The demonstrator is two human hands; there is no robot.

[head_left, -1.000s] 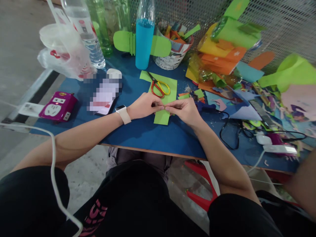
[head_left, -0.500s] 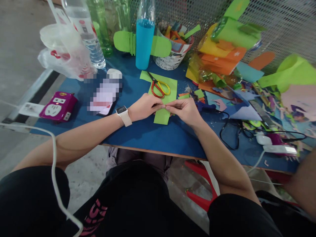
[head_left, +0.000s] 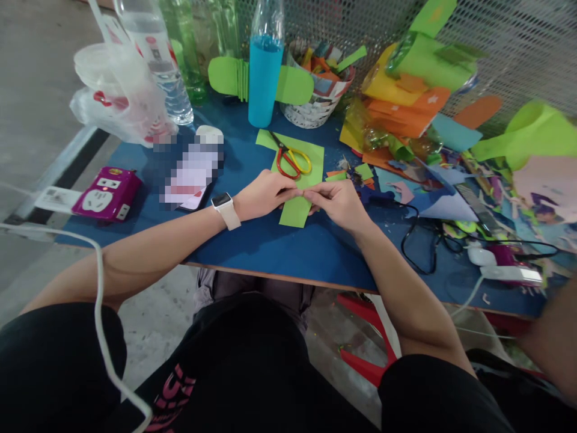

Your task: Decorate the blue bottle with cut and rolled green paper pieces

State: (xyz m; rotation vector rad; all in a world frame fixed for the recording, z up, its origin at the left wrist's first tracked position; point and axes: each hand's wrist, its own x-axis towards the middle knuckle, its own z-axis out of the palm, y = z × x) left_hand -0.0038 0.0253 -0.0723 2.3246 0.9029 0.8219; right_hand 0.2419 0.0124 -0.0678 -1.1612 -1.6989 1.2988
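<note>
Both my hands meet over the front half of the blue table and pinch a light green paper strip (head_left: 294, 215) between them. My left hand (head_left: 267, 191), with a watch (head_left: 222, 203) on its wrist, grips the strip from the left, thumb and fingers pressed together. From the right, my right hand (head_left: 336, 201) pinches it at nearly the same spot. Just beyond my fingertips, scissors (head_left: 292, 157) with one red and one yellow handle rest on a larger green paper sheet (head_left: 315, 157). My fingers cover the strip's upper part.
A bottle of blue liquid (head_left: 262, 81) stands behind the scissors, beside a woven basket (head_left: 311, 111) of paper scraps. Coloured paper (head_left: 406, 111) is heaped at right. A phone (head_left: 192, 177), purple power adapter (head_left: 107, 195) and water bottle (head_left: 174, 90) are on the left. Another person's arm (head_left: 556, 337) shows at right.
The lower end of the green strip has shifted slightly left and up. My hands keep nearly the same place and grip.
</note>
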